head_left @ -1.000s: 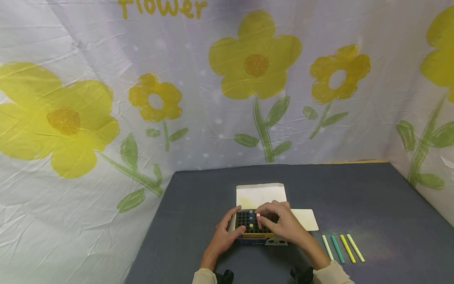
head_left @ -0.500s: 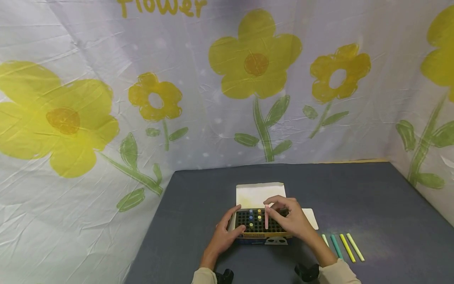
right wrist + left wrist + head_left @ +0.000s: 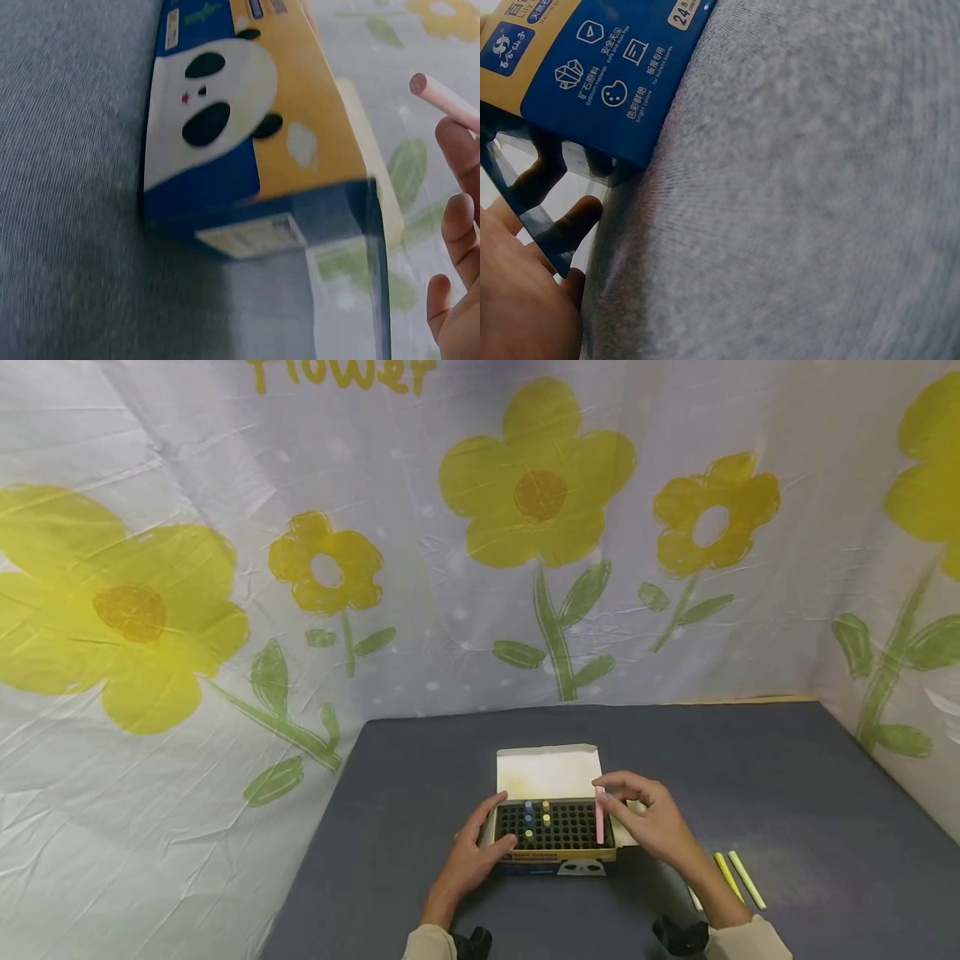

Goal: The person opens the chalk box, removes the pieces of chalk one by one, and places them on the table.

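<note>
A chalk box (image 3: pixel 558 855) with a black holed tray (image 3: pixel 573 832) stands on the dark table, its white lid (image 3: pixel 549 773) folded back. Several chalk sticks stand in the tray's left half, among them a blue one (image 3: pixel 528 820) and a yellow one (image 3: pixel 529 836). My left hand (image 3: pixel 471 864) grips the box's left end, thumb over the front rim; the left wrist view shows its fingers by the side flap (image 3: pixel 529 210). Between right thumb and fingers, my right hand (image 3: pixel 656 827) pinches a pink chalk stick (image 3: pixel 600 818) upright at the tray's right end. The right wrist view shows this chalk's end (image 3: pixel 442 96).
On the table to the right lie a yellow chalk stick (image 3: pixel 729 877) and a pale yellow one (image 3: pixel 747 880). A pale stick (image 3: pixel 695 900) is partly hidden by the right forearm. Behind the table (image 3: pixel 420 777) hangs a flower-printed cloth (image 3: pixel 442 527).
My right hand has moved right with the pink chalk, from the tray's middle to its right end. More standing chalk now shows; the forearm covers the teal stick. The left hand stays in place.
</note>
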Tool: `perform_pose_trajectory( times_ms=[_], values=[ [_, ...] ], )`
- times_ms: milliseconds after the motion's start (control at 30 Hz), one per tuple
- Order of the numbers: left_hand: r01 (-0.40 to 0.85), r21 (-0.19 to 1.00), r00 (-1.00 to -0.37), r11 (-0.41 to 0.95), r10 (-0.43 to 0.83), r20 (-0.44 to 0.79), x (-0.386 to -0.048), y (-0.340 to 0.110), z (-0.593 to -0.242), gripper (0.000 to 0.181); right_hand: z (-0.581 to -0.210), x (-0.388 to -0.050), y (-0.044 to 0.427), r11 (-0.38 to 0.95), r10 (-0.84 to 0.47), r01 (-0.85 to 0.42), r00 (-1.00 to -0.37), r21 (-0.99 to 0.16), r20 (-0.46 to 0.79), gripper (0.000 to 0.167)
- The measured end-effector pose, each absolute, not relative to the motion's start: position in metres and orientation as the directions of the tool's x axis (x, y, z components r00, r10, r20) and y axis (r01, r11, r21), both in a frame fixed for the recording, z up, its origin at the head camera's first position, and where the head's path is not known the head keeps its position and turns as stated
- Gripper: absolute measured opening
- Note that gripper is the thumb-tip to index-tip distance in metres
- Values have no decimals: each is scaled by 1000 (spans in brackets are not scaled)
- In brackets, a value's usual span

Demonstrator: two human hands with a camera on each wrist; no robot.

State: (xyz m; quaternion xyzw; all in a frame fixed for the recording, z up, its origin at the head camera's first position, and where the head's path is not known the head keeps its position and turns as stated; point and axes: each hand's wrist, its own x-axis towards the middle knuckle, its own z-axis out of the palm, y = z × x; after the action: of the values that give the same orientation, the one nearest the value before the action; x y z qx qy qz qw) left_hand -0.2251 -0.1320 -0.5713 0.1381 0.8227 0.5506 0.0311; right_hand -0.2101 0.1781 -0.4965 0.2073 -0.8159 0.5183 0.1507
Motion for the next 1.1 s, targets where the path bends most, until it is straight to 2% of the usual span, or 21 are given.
perform_pose_trajectory(
  times_ms=[567,800,967,1100],
  values=[
    [180,917,-964,355,251,92,-227,-131,-573,63,-505,-194,234,451,-90,-425,-897,-785,433,20],
    [195,910,-963,367,248,107,-227,-131,-574,64,-512,-184,257,529,-38,-342,-924,-777,381,19],
    [196,912,-962,361,251,107,-226,-131,-574,64,-516,-177,275,514,-21,-312,-936,-799,351,21],
    [199,913,-961,355,255,110,-226,-132,-573,63,-520,-171,292,522,6,-226,-963,-823,269,27]
  ],
)
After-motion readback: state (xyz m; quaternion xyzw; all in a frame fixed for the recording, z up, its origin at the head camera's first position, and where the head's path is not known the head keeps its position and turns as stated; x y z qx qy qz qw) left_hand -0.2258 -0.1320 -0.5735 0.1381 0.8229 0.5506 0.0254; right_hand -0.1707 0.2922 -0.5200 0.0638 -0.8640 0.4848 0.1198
